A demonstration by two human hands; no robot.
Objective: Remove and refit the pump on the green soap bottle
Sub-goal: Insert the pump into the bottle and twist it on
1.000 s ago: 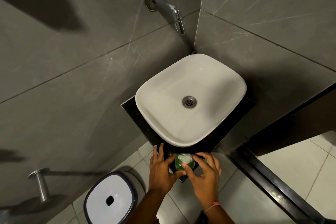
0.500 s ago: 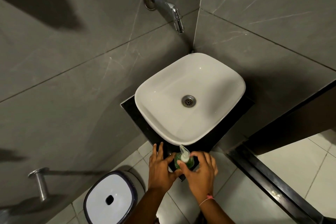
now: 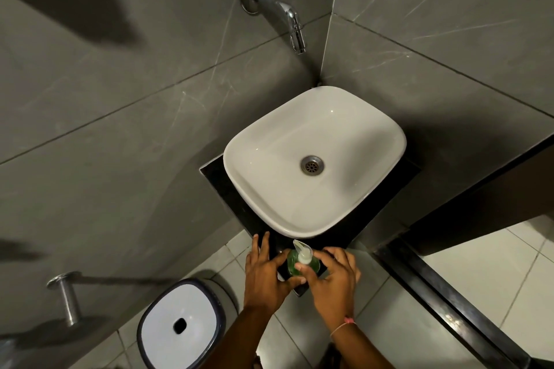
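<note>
The green soap bottle (image 3: 295, 263) stands on the near corner of the black counter (image 3: 302, 289), just in front of the basin. Its white pump (image 3: 303, 252) sits on top, with the nozzle pointing toward the basin. My left hand (image 3: 265, 275) wraps the bottle's left side, thumb at its base. My right hand (image 3: 335, 278) is at the right side, and its thumb and forefinger touch the pump collar. The lower part of the bottle is hidden behind my fingers.
A white basin (image 3: 248, 189) fills the counter behind the bottle, with a chrome wall tap (image 3: 278, 9) above it. A white-lidded bin (image 3: 180, 325) stands on the floor at lower left. Grey tiled walls close in on the left and behind.
One second ago the pump top looked flat and tilted under my right fingers. Now it stands upright on the bottle, nozzle forward. Both hands have stayed around the bottle.
</note>
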